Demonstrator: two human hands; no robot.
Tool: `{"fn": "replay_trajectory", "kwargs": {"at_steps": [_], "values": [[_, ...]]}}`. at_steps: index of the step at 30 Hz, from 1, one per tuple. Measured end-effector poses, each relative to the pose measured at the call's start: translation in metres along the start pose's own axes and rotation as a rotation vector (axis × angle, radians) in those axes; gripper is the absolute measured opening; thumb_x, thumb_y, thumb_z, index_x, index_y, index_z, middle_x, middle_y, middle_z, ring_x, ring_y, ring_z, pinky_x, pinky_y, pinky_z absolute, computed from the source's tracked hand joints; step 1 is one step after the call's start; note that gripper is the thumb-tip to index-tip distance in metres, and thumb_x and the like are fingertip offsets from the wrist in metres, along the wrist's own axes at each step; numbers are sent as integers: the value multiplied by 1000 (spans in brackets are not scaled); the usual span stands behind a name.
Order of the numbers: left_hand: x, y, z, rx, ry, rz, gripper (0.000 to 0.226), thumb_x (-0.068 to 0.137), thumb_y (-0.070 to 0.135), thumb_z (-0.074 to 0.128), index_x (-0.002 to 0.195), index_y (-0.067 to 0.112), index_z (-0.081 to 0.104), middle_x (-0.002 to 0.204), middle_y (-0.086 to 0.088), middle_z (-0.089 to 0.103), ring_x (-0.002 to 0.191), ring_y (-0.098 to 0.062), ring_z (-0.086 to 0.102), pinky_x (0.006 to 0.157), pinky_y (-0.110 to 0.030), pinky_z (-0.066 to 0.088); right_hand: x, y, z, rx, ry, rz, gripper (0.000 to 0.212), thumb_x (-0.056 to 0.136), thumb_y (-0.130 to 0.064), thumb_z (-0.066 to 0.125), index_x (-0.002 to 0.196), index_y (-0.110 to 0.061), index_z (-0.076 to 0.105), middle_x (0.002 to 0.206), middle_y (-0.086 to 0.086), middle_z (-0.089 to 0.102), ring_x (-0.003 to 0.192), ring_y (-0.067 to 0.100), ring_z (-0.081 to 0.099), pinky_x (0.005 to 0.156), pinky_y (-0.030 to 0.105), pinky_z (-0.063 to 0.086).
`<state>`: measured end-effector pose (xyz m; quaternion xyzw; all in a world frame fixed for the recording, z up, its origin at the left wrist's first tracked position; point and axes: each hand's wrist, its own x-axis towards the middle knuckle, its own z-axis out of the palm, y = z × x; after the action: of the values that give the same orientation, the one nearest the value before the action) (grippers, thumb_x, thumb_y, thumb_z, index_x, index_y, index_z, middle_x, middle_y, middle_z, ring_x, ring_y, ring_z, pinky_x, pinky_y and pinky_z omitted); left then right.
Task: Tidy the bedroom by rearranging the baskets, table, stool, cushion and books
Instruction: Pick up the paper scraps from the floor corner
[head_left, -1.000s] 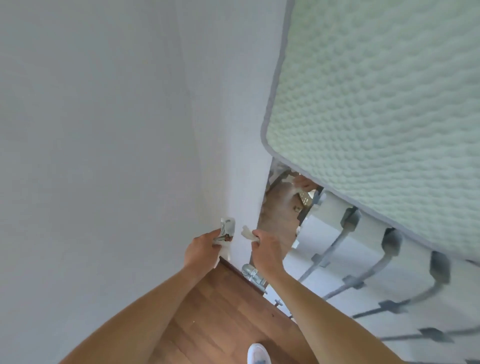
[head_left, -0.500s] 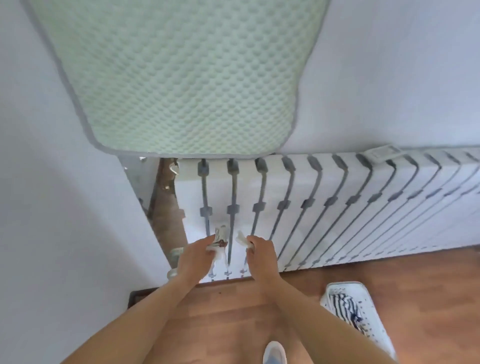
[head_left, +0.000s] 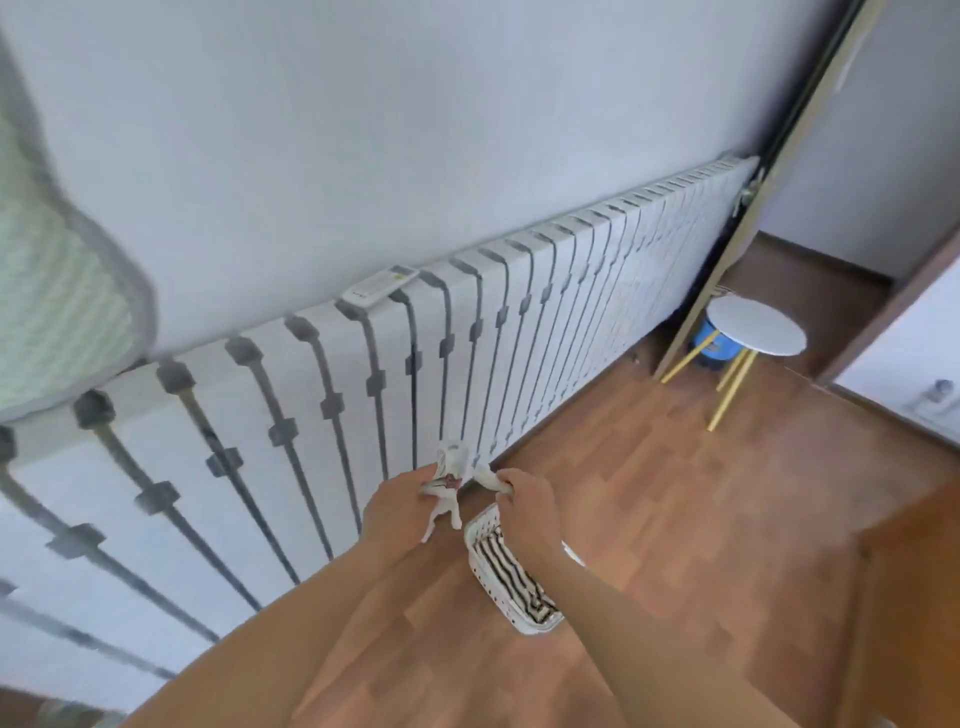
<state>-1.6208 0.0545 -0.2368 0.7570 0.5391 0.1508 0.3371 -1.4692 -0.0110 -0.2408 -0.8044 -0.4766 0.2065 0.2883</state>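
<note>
Basket (head_left: 474, 546) now lies beneath left hand (head_left: 397, 512) and right hand (head_left: 530, 512), both pinching white cloth (head_left: 451, 466).

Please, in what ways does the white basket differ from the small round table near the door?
The basket sits flat on the wooden floor, below the right hand; the round table stands farther off on thin yellow legs. The basket is oblong and holds a striped cloth; the round table has a flat disc top. Both are white and stand on that floor.
</note>
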Motion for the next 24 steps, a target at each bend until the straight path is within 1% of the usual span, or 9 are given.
{"fn": "replay_trajectory", "kwargs": {"at_steps": [2, 5, 8, 10, 11, 14, 17, 20, 24], "values": [[17, 34, 26, 10, -24, 19, 37, 93, 19, 53, 129, 23, 57, 120, -2, 64, 110, -24, 59, 87, -26, 41, 10, 27, -29, 10, 57, 16, 37, 90, 1, 44, 118, -9, 65, 102, 8, 68, 89, 17, 52, 75, 22, 38], [40, 75, 62, 66, -101, 144, 36, 93, 23, 44, 126, 28, 59, 116, 0, 67, 102, -20, 62, 84, -25, 44, 22, 64, -67, 37, 182, 17, 25, 84, 1, 50, 86, -18, 67, 69, -2, 58, 62, 13, 45, 57, 26, 37], [57, 120, 96, 61, -152, 235, 35, 92, 26, 43, 122, 28, 61, 104, 5, 69, 94, -16, 63, 76, -19, 44, 34, 109, -101, 75, 208, 95, 26, 83, -1, 48, 89, -13, 70, 70, 1, 59, 63, 16, 48, 59, 30, 37], [59, 152, 111, -21, -224, 273, 32, 79, 40, 37, 92, 31, 64, 75, 14, 57, 72, -8, 55, 62, -15, 35, 39, 134, -119, 110, 215, 146, 34, 81, 2, 44, 98, -11, 70, 72, 2, 55, 65, 14, 44, 58, 26, 32], [63, 170, 123, -55, -257, 293, 24, 70, 42, 32, 74, 34, 54, 63, 13, 48, 61, -5, 48, 57, -16, 32, 39, 149, -132, 124, 232, 189, 37, 82, 3, 43, 102, -13, 69, 75, 3, 55, 66, 15, 44, 59, 24, 31], [78, 204, 160, -29, -341, 311, 13, 64, 32, 38, 63, 21, 47, 52, 1, 51, 50, -9, 47, 56, -20, 37, 39, 182, -164, 132, 313, 287, 36, 85, 3, 43, 107, -13, 67, 80, 8, 60, 74, 19, 51, 57, 21, 33], [101, 221, 200, 24, -405, 333, 13, 69, 28, 45, 62, 20, 51, 54, 0, 62, 47, -10, 55, 57, -30, 51, 38, 205, -190, 171, 368, 357, 35, 85, 5, 40, 93, -16, 67, 71, 2, 50, 53, 11, 42, 43, 15, 32], [104, 257, 219, 49, -450, 416, 20, 76, 21, 46, 57, 22, 53, 51, -3, 61, 51, -12, 58, 54, -16, 42, 42, 227, -207, 163, 431, 422, 36, 82, 6, 39, 66, -24, 53, 63, -4, 39, 57, 14, 34, 42, 16, 31], [118, 294, 235, 113, -450, 572, 21, 85, 15, 46, 79, 29, 59, 60, 3, 60, 52, -5, 51, 48, -13, 36, 54, 251, -223, 169, 495, 512, 34, 82, 6, 37, 98, -5, 66, 67, -1, 42, 69, 18, 38, 43, 15, 31]]}}
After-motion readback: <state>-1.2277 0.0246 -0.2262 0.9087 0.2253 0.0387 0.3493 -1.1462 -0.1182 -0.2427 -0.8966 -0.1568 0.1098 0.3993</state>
